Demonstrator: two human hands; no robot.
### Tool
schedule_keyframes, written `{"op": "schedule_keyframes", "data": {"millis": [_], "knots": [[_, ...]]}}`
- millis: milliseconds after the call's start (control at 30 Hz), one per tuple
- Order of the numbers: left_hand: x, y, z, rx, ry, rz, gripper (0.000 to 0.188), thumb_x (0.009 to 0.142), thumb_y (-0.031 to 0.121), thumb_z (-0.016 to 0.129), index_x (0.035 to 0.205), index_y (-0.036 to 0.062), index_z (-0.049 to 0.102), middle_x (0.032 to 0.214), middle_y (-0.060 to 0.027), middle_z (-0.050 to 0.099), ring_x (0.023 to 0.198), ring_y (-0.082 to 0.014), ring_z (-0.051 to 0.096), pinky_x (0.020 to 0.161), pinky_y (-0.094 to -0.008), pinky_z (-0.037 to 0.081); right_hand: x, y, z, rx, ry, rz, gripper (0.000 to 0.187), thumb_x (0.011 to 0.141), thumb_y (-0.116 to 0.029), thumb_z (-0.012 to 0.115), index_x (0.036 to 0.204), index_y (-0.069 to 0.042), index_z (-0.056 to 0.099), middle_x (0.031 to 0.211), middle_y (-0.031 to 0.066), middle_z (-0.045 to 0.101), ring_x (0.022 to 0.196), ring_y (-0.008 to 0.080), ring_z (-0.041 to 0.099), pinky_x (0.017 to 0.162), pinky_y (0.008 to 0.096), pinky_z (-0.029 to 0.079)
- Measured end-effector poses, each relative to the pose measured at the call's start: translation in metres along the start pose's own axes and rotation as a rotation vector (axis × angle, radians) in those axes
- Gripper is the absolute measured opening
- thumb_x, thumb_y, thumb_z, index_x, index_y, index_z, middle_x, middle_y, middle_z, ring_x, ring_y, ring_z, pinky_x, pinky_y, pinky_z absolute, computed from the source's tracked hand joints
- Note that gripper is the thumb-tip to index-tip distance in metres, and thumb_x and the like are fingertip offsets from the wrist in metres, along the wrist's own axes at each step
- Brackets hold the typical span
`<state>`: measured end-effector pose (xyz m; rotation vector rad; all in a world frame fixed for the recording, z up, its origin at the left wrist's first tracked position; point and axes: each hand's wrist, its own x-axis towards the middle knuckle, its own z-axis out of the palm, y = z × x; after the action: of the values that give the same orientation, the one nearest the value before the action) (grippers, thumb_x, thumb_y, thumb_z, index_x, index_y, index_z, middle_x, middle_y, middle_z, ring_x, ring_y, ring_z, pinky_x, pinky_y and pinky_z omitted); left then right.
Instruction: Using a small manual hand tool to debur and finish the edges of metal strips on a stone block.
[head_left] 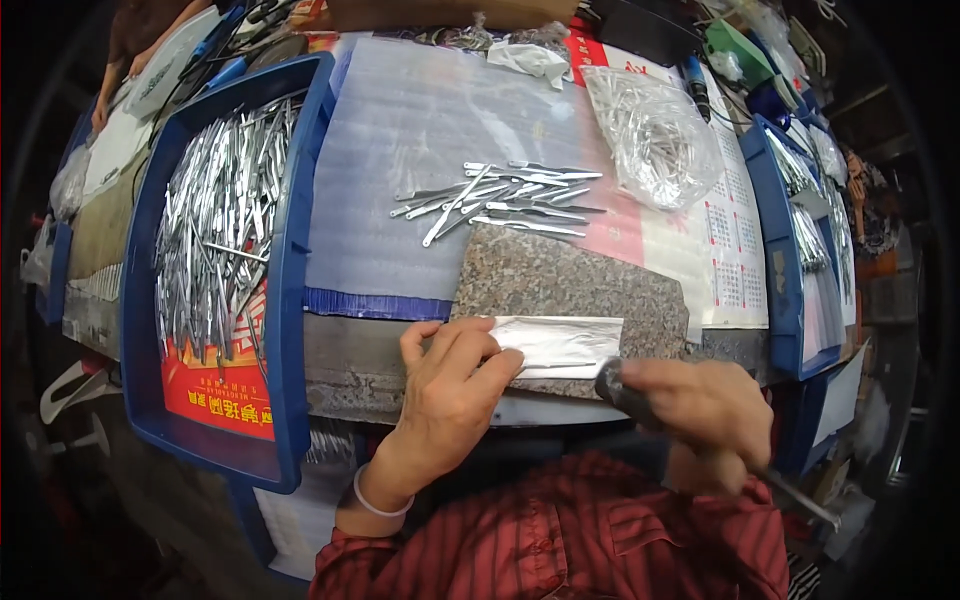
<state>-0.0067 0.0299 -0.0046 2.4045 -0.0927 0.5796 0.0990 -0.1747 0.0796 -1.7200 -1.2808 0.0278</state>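
Note:
My left hand (450,375) holds down the left end of a folded white sheet (565,342), with thumb and fingertips on it. The sheet lies on a speckled granite slab (570,270) at the table's front edge. What is inside the fold, if anything, is hidden. My right hand (705,410), somewhat blurred, is closed round a screwdriver-like tool (625,393). Its dark rounded handle end points at the sheet's right end, and a thin metal shaft sticks out to the lower right. Whether the handle touches the sheet I cannot tell. Beyond the slab lies a loose pile of flat metal strips (510,200).
At left stands a blue tray (300,240) with many similar metal strips. A clear plastic bag (655,140) of small parts lies at the back right. Another blue tray (790,250) stands at far right. Another person's arm (125,60) shows at the far left.

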Motion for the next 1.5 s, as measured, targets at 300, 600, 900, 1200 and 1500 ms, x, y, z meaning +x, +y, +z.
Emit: {"op": "schedule_keyframes", "data": {"millis": [300, 600, 900, 1200, 1500], "knots": [[-0.002, -0.012, -0.017, 0.016, -0.011, -0.041, 0.019, 0.075, 0.005, 0.074, 0.092, 0.0096, 0.067, 0.087, -0.0048, 0.060, 0.100, -0.0262, 0.062, 0.086, -0.0406, 0.037, 0.019, 0.019, 0.032, -0.152, -0.298, 0.151, 0.016, 0.088, -0.020, 0.069, 0.090, -0.006, 0.060, 0.076, 0.0097, 0.063, 0.058, 0.0284, 0.063, 0.047, 0.0358, 0.047], [-0.006, -0.012, -0.019, -0.050, -0.050, -0.043, 0.015, 0.081, 0.006, 0.060, 0.096, 0.0093, 0.059, 0.099, -0.0094, 0.058, 0.106, -0.0258, 0.058, 0.092, -0.0453, 0.034, 0.037, 0.015, 0.064, -0.170, -0.239, 0.090, 0.023, 0.088, -0.022, 0.068, 0.078, -0.007, 0.053, 0.069, 0.0092, 0.056, 0.056, 0.0293, 0.059, 0.047, 0.0387, 0.046], [-0.006, -0.015, -0.013, -0.036, 0.018, -0.039, 0.018, 0.077, 0.003, 0.071, 0.092, 0.0096, 0.063, 0.092, -0.0057, 0.060, 0.103, -0.0259, 0.060, 0.088, -0.0415, 0.035, 0.032, -0.002, 0.030, -0.060, -0.073, 0.148, 0.032, 0.100, -0.029, 0.051, 0.099, 0.000, 0.065, 0.098, 0.0160, 0.070, 0.075, 0.0298, 0.070, 0.062, 0.0339, 0.055], [-0.003, -0.011, -0.017, -0.039, -0.005, -0.055, 0.015, 0.078, 0.004, 0.067, 0.092, 0.0081, 0.063, 0.092, -0.0077, 0.060, 0.104, -0.0281, 0.059, 0.089, -0.0408, 0.036, 0.029, 0.016, 0.066, -0.102, -0.180, 0.147, 0.020, 0.089, -0.019, 0.067, 0.081, -0.007, 0.054, 0.069, 0.0105, 0.055, 0.059, 0.0294, 0.060, 0.049, 0.0384, 0.045], [-0.002, -0.009, -0.016, -0.040, 0.018, -0.044, 0.014, 0.076, 0.002, 0.071, 0.087, 0.0084, 0.064, 0.088, -0.0050, 0.063, 0.101, -0.0279, 0.061, 0.090, -0.0394, 0.036, -0.008, -0.006, 0.008, 0.086, 0.285, 0.115, 0.033, 0.098, -0.031, 0.052, 0.090, 0.000, 0.063, 0.091, 0.0167, 0.070, 0.079, 0.0312, 0.071, 0.063, 0.0339, 0.056]]}}
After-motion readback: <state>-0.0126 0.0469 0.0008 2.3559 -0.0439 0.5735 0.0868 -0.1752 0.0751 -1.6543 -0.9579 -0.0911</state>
